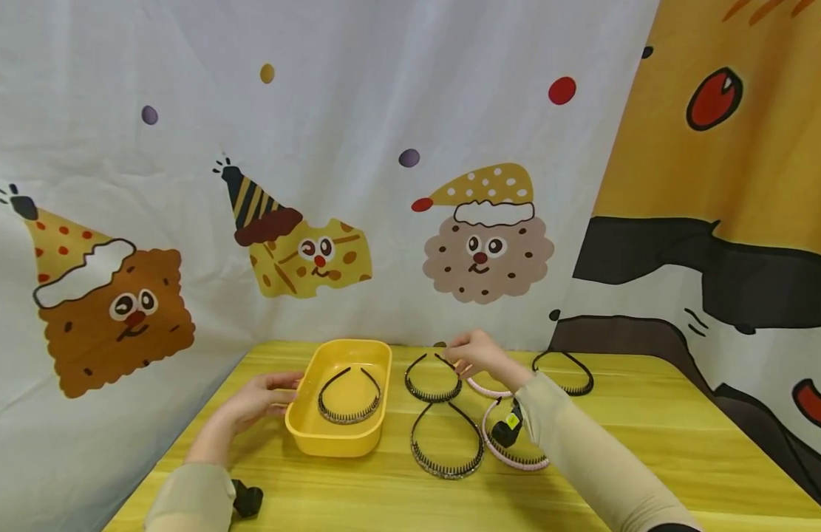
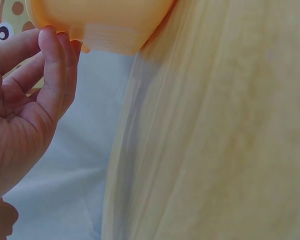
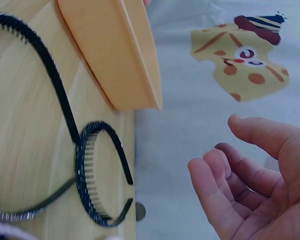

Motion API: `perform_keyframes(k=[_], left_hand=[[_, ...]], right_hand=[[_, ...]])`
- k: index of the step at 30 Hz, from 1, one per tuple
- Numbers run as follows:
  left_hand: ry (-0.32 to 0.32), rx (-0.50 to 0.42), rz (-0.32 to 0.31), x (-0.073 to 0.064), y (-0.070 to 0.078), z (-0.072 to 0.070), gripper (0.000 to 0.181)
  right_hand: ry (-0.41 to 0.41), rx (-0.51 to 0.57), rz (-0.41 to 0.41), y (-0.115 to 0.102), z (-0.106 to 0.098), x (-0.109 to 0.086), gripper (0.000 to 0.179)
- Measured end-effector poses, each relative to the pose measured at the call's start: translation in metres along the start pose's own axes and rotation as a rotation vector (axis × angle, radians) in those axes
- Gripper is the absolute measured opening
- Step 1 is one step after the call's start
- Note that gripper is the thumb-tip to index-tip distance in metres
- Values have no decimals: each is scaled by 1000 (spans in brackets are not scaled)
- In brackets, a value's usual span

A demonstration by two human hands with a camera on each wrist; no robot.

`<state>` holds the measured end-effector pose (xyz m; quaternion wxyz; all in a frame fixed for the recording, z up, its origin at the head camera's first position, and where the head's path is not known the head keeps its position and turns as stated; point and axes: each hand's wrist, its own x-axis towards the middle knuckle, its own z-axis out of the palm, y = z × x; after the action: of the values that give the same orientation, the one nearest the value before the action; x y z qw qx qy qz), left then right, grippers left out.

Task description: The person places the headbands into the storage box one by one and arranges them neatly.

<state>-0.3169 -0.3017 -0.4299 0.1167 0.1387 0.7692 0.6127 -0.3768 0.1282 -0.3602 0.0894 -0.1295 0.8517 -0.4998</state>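
Our relaxed left hand (image 1: 259,401) touches a yellow oblong plastic tub (image 1: 333,445) while our empty, spread right hand (image 1: 479,353), if hasty, could snag a toothed black headband (image 1: 433,397).

The tray (image 1: 337,445) is plain yellow, one headband (image 1: 434,397) black, another headband (image 1: 525,465) pink, the table (image 1: 357,496) streaked yellow.

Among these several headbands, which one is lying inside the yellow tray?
The dark one with a glittery curve: it alone lies in the yellow tray, while the other visible headbands lie on the table.
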Motion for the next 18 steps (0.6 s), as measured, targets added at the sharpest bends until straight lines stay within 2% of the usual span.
perform_keyframes(k=[5,10,18], left_hand=[[-2,-1,-1,0,-1,0,58],[7,-5,-6,-1,-2,0,58],[15,3,-13,0,-1,0,59]], right_hand=[[53,27,29,10,-17,-11,30],[70,48,32,22,-33,-26,36],[119,98,75,59,-57,-51,45]])
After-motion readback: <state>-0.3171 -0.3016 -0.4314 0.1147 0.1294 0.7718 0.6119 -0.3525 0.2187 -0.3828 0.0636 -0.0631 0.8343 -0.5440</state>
